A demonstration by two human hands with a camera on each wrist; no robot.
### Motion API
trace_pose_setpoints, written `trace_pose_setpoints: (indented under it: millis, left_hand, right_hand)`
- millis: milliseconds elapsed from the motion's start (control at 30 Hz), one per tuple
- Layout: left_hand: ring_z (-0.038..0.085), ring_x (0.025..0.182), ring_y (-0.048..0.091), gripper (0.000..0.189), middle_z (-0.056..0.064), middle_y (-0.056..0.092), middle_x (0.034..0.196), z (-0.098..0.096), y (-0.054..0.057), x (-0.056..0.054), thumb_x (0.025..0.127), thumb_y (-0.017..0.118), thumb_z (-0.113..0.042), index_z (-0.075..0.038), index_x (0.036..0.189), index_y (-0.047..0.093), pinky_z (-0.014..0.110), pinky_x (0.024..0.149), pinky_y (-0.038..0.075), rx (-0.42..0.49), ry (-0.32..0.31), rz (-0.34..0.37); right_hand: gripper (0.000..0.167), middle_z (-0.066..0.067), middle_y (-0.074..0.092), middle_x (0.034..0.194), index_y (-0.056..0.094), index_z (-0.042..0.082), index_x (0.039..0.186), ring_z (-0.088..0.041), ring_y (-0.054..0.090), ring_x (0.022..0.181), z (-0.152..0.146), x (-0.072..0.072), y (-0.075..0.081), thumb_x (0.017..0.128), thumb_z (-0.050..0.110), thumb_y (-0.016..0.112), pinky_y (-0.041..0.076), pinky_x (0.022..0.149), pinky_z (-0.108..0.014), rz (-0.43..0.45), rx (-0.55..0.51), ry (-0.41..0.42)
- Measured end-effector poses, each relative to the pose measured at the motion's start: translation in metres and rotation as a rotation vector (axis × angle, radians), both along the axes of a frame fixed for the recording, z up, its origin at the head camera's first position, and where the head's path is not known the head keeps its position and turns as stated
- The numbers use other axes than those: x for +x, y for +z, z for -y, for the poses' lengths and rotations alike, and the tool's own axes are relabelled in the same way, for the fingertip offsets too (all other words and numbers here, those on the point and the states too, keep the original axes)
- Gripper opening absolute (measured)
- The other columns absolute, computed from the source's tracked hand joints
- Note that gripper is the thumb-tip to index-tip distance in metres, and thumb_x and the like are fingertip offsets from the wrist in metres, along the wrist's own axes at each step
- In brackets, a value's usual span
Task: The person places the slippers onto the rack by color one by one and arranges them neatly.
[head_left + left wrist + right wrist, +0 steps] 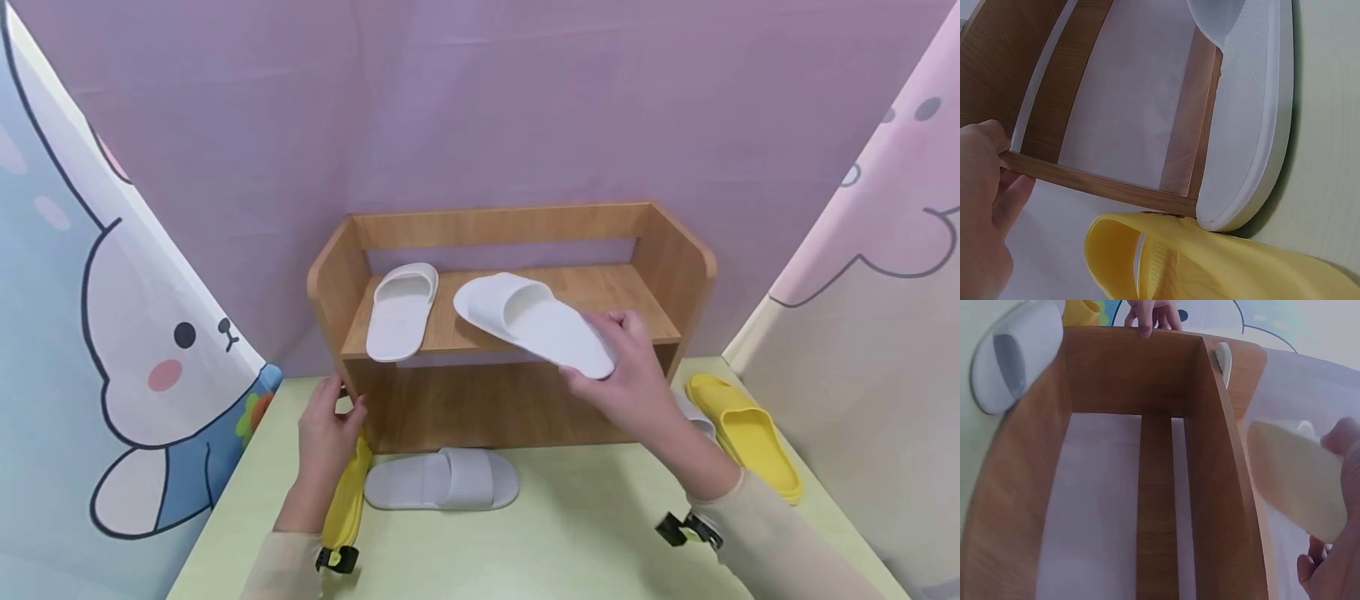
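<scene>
My right hand grips a white slipper by its heel end, thumb on one side and fingers on the other. The slipper is tilted above the upper shelf of a small wooden shoe rack, toe pointing left and away. In the right wrist view, its sole shows blurred. Another white slipper rests at the left of that shelf, toe to the back. My left hand holds the front edge of the rack's left side panel between thumb and fingers.
A grey slipper lies sideways before the rack, toe right. Yellow footwear stands beside the rack's left side, partly behind my left arm. A yellow slipper lies at the right, beside a grey one partly hidden by my right arm.
</scene>
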State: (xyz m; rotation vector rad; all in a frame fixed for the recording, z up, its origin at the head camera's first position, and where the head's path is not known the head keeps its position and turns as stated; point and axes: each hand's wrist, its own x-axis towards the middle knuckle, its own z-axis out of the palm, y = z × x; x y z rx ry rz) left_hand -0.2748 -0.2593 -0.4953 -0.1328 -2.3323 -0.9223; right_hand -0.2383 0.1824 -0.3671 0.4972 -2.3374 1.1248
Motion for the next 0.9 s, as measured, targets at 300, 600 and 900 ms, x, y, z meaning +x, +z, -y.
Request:
trace_pose_setpoints:
  millis: [300,600,900]
  left_hand:
    - [0.036,0.123,0.07,0.056,0.013,0.066,0.139,0.0,0.0,0.001,0.101,0.08,-0.007,-0.015,0.152,0.059,0.053,0.08,0.069,-0.007,0.001,-0.006]
    - [0.036,0.124,0.07,0.055,0.013,0.066,0.139,0.0,0.002,0.001,0.102,0.08,-0.008,-0.015,0.152,0.058,0.053,0.081,0.068,-0.01,0.001,-0.011]
    - [0.036,0.123,0.07,0.054,0.014,0.066,0.138,0.0,0.001,0.002,0.102,0.08,-0.008,-0.015,0.15,0.059,0.053,0.081,0.069,-0.005,0.002,-0.005]
  right_hand:
    - [0.076,-0.018,0.051,0.126,0.067,-0.002,0.144,-0.036,0.044,0.124,0.031,-0.034,0.017,0.081,0.028,0.095,0.04,0.091,-0.043,-0.019,0.068,-0.058]
    - [0.064,-0.019,0.052,0.121,0.075,0.004,0.134,-0.038,0.044,0.121,0.055,-0.058,0.027,0.08,0.035,0.09,0.041,0.089,-0.048,-0.041,0.075,-0.111]
    - [0.068,-0.018,0.051,0.124,0.073,0.0,0.129,-0.037,0.044,0.123,0.074,-0.067,0.032,0.081,0.044,0.089,0.046,0.092,-0.049,0.038,0.118,-0.171]
